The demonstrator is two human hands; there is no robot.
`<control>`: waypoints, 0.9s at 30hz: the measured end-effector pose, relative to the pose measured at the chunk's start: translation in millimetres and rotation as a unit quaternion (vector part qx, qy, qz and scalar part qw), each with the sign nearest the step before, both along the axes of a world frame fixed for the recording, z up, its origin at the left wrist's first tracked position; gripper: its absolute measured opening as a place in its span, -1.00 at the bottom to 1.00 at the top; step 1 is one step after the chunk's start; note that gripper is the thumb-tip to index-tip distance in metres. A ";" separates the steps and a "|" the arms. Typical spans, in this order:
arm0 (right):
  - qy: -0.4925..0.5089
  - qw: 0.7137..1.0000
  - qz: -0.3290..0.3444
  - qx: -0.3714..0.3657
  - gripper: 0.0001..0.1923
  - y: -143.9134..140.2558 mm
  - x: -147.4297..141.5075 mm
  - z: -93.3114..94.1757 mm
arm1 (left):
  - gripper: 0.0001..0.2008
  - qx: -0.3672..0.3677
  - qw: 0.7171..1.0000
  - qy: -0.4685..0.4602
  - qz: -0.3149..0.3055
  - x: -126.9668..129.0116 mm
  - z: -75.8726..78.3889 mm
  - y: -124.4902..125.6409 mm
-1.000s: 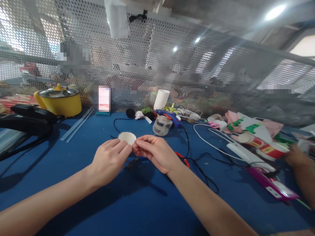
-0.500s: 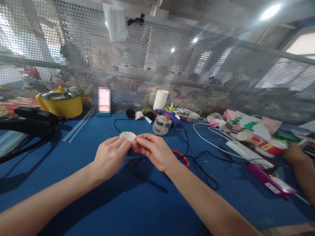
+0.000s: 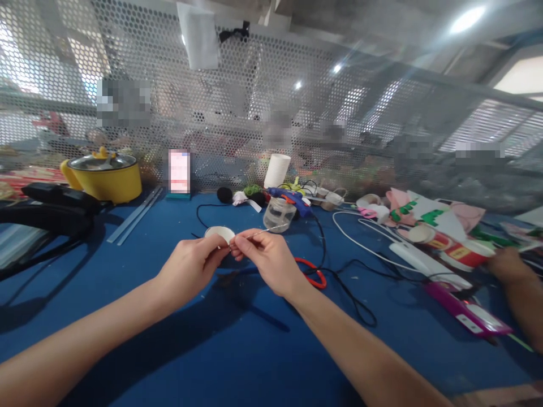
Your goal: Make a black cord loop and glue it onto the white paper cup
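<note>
My left hand (image 3: 193, 268) and my right hand (image 3: 267, 260) meet fingertip to fingertip over the blue table (image 3: 237, 350). My right hand pinches a thin silvery wire (image 3: 268, 229) that sticks out up and to the right. My left thumb and forefinger are pinched at the wire's near end; what lies between them is hidden. A small white paper cup (image 3: 218, 231) sits just behind my left fingertips; I cannot tell whether they touch it.
Red-handled scissors (image 3: 314, 275) and a black cord (image 3: 348, 291) lie right of my hand. Behind are a clear jar (image 3: 278, 213), a blue glue gun (image 3: 292, 198), a yellow pot (image 3: 104, 180) and a mesh panel (image 3: 237, 113). Another person's hand (image 3: 507, 265) rests at right near a pink device (image 3: 466, 314).
My hands have drawn slightly up and together. The wire now shows clearly beyond my right fingers, pointing toward the jar.
</note>
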State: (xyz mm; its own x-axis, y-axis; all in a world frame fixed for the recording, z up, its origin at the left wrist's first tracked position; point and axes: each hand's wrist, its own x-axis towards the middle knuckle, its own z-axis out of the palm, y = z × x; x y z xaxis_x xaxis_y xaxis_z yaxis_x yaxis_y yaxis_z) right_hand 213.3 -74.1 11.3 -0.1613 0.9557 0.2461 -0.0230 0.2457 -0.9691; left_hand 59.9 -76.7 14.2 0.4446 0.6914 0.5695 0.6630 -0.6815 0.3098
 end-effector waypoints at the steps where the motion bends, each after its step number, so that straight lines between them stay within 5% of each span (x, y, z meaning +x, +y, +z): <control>1: 0.002 1.000 -0.005 -0.001 -0.83 0.0 -0.4 -0.3 | -0.85 -0.013 1.000 -0.005 0.003 -0.1 0.1 -0.2; 7: 0.007 1.000 -0.018 -0.021 -0.85 2.2 0.1 -1.5 | -0.84 -0.001 1.000 0.001 0.011 0.4 0.6 -2.3; 14: -0.006 1.000 -0.001 -0.012 -0.87 2.2 3.1 2.6 | -0.83 -0.250 0.962 -0.094 -0.051 -1.4 8.4 0.4; 27: 0.008 1.000 0.005 0.014 -0.90 0.5 4.2 2.1 | -0.84 -0.345 0.921 -0.163 -0.083 -0.7 12.5 3.3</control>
State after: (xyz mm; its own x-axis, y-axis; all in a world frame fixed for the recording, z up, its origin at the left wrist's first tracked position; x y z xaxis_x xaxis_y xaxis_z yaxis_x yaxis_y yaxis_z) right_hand 217.5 -73.5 13.4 -0.1666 0.9470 0.2748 -0.0407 0.2718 -0.9615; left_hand 59.2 -73.4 26.7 0.4594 0.8768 0.1418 0.3636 -0.3313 0.8706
